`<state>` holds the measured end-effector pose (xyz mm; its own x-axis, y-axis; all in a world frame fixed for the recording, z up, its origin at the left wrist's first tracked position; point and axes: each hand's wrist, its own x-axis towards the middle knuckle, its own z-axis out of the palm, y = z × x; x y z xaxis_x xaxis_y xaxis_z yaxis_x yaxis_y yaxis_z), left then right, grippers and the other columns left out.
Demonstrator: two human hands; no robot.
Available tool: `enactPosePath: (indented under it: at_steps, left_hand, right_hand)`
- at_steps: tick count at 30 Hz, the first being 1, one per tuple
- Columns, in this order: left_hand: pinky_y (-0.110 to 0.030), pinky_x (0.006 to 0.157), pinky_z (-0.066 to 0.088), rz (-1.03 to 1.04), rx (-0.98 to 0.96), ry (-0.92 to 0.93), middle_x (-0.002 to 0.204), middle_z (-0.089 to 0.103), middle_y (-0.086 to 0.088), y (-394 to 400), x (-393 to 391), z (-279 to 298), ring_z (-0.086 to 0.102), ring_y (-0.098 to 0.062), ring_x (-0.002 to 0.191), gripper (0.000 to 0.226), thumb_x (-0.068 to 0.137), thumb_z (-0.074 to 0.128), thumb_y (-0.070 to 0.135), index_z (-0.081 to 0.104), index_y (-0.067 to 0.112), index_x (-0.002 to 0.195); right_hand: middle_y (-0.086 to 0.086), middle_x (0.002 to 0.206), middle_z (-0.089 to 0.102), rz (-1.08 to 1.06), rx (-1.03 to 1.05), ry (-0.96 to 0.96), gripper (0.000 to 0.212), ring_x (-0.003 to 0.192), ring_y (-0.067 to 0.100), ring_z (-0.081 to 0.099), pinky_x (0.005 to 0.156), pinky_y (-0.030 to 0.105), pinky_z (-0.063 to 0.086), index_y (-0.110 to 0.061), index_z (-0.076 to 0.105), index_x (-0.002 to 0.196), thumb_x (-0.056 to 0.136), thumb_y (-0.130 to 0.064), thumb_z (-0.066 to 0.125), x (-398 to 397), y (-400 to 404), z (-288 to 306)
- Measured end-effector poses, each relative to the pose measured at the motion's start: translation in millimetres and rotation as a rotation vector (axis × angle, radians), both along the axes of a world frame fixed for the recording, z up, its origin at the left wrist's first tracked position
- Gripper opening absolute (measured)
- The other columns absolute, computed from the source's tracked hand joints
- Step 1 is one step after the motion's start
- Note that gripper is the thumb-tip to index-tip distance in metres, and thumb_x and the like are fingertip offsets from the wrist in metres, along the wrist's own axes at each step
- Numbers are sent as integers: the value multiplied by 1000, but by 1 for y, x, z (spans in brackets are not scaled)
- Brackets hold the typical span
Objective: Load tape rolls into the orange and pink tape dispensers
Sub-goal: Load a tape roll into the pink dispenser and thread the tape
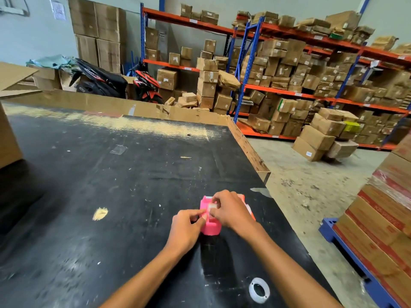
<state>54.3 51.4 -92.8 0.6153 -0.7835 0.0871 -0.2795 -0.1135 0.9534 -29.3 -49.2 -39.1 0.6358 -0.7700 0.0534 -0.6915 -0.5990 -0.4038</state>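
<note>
A pink tape dispenser (211, 227) stands on the black table (111, 185), near its right side. My right hand (231, 210) is over the dispenser's top and pinches a strip of clear tape (212, 206) there. My left hand (189, 225) rests against the dispenser's left side, its fingertips pinching the same tape end. Just behind my right hand, an orange tape dispenser (246, 205) shows only as an edge. A white plastic ring (259, 290), like a tape core, lies flat on the table close to me.
Cardboard strips (178, 112) edge the table's far and right sides. A cardboard box (9, 138) sits at the left edge. To the right are stacked cartons on a blue pallet (347, 245). Shelves of boxes (311, 74) and a motorbike (106, 81) stand behind.
</note>
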Motion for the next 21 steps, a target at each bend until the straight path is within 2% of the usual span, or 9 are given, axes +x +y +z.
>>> enactPosePath:
  at_steps: [3,6,9,12,14,17,18,19,21]
  left_hand:
    - [-21,62,44,14,-22,-14,70,74,-12,1,-1,-1,48,-5,58,16,88,64,26,76,28,99]
    - [-22,59,40,11,-36,-25,60,63,0,2,-3,-3,44,-5,57,17,88,64,25,76,31,99]
    - [-28,66,48,36,-36,-38,69,71,0,2,-6,-3,51,-7,64,19,88,64,22,76,27,101]
    - [-34,78,54,60,-33,-46,83,79,0,3,-10,-3,58,-4,70,20,88,64,22,76,22,104]
    - [-35,80,55,70,-42,-45,85,80,-1,3,-11,-3,60,-4,73,20,88,64,22,76,20,104]
    - [-32,78,55,74,-48,-45,86,79,1,3,-12,-2,62,-3,74,20,89,63,22,76,21,104]
    - [-29,76,55,72,-51,-43,85,79,1,3,-12,-2,60,-2,71,19,89,63,22,76,21,103]
    - [-26,73,54,67,-52,-39,83,79,0,3,-11,-2,58,-2,68,19,89,63,22,77,22,102]
    - [-16,65,49,58,-54,-42,82,79,-1,4,-12,-1,56,-1,66,19,89,63,22,77,22,102]
  right_hand:
    - [6,108,68,20,98,-13,29,103,24,59,70,26,37,-18,69,105,76,-18,70,2,-8,5]
    - [6,87,67,133,211,-30,32,81,17,58,63,22,41,-9,72,102,71,-13,78,-1,-19,14]
    - [2,72,62,205,236,-6,26,68,14,54,65,26,43,-7,73,94,71,-14,81,-2,-26,18]
    - [-5,58,55,252,242,16,17,55,7,47,58,24,40,-9,75,86,71,-13,80,-4,-29,16]
    - [-7,55,53,259,254,-5,15,52,5,45,54,22,38,-10,75,84,70,-13,80,-4,-30,14]
    - [-8,54,55,259,292,-59,14,52,3,46,54,17,40,-11,76,82,70,-11,81,-6,-33,10]
    - [-9,53,54,255,298,-77,13,51,1,46,52,12,39,-11,76,82,70,-11,81,-6,-33,9]
    - [-10,53,54,249,300,-91,13,50,-1,45,48,6,37,-12,77,82,70,-12,81,-6,-34,9]
    - [-12,52,52,246,306,-104,14,49,-1,44,43,3,34,-13,77,83,69,-15,82,-9,-35,9]
